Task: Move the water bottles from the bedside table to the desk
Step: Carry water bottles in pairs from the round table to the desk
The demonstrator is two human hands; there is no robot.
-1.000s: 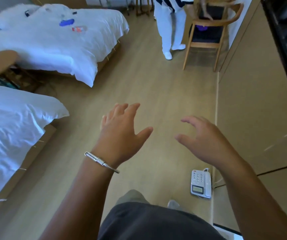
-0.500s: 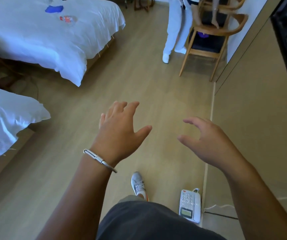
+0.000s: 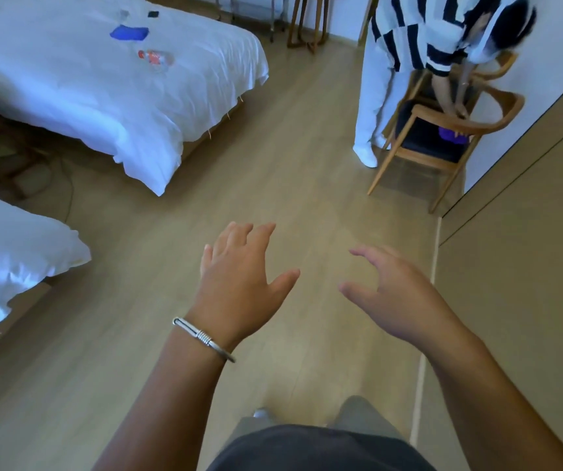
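Hands: left hand point(image 3: 239, 283) & right hand point(image 3: 395, 297) both spread, empty, over floor point(image 3: 290, 164).
Bottles: one lying mid far bed point(image 3: 69, 79), water bottle point(image 3: 156, 58); others, desk not seen.
Progress: prob. early, nothing carried yet.

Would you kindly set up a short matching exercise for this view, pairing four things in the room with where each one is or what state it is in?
Things:
1. left hand
2. plastic bottle
3. wooden chair
4. silver bracelet

Places or states:
A. lying on the far bed's white cover
B. round the left wrist
C. open, holding nothing, above the floor
D. by the wall at upper right, with another person bending over it

Pairs: 1-C, 2-A, 3-D, 4-B
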